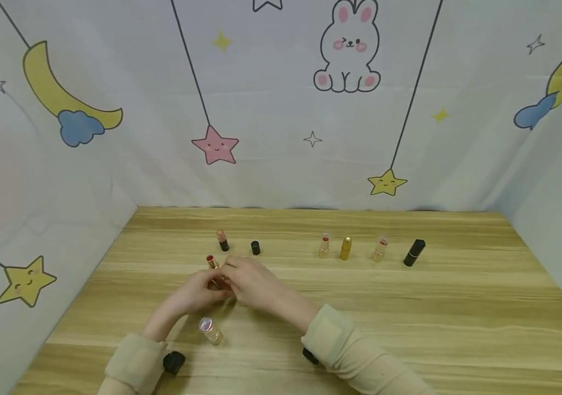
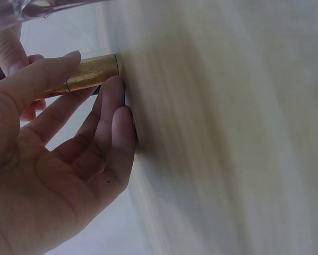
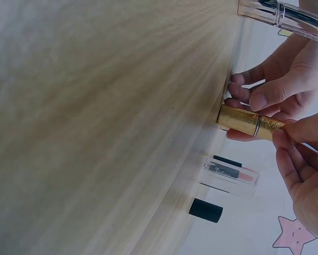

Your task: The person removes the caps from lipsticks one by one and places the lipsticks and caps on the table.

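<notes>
A gold lipstick tube [image 3: 243,121] stands upright with its lower end at the tabletop, between both hands. My left hand [image 1: 197,292] holds its lower part between thumb and fingers, other fingers at the wood. From above, the right hand [image 1: 256,282] pinches its upper end with thumb and fingertips. The left wrist view shows the tube's gold side [image 2: 97,71] beside my left thumb. Just behind the hands a red lipstick [image 1: 211,261] in a gold case shows its tip; its lower part is hidden. In front of them stands a clear-capped lipstick [image 1: 211,331].
Behind the hands are a nude-pink lipstick [image 1: 222,240] in a black case and a small black cap [image 1: 255,248]. Farther right stand two clear-capped red lipsticks [image 1: 324,246] [image 1: 380,249], a gold tube [image 1: 346,248] and a black tube [image 1: 414,252]. Fabric walls enclose the wooden table [image 1: 433,329].
</notes>
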A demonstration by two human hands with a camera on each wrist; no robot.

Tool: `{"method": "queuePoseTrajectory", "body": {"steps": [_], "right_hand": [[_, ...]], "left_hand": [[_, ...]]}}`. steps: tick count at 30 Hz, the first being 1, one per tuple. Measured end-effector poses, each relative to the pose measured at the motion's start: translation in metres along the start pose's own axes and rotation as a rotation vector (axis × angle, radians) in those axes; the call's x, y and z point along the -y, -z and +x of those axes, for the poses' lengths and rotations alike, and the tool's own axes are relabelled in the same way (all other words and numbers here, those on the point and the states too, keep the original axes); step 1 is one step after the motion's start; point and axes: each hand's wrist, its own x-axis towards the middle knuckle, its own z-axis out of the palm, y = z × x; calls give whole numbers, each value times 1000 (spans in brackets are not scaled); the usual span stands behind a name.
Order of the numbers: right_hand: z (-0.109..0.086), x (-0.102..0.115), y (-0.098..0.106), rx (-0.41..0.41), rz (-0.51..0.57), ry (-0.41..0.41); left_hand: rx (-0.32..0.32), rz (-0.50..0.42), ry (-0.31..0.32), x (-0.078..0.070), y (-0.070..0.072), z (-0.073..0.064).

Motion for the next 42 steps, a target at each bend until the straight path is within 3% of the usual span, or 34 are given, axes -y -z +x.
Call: {"method": "queuePoseTrajectory", "body": {"steps": [15, 23, 29, 42], "right_hand": [[-3, 2, 3, -16, -18, 22], [-5, 2, 6, -33, -10, 4], [-9, 1, 8, -58, 22, -16], [-17, -3, 12, -298, 277, 1]], "left_hand": [[5, 11, -57, 2, -2, 0], [22, -41, -74, 2, 1, -6], [-14, -22, -66, 3, 3, -12], [-125, -88, -94, 0, 13, -26]]}}
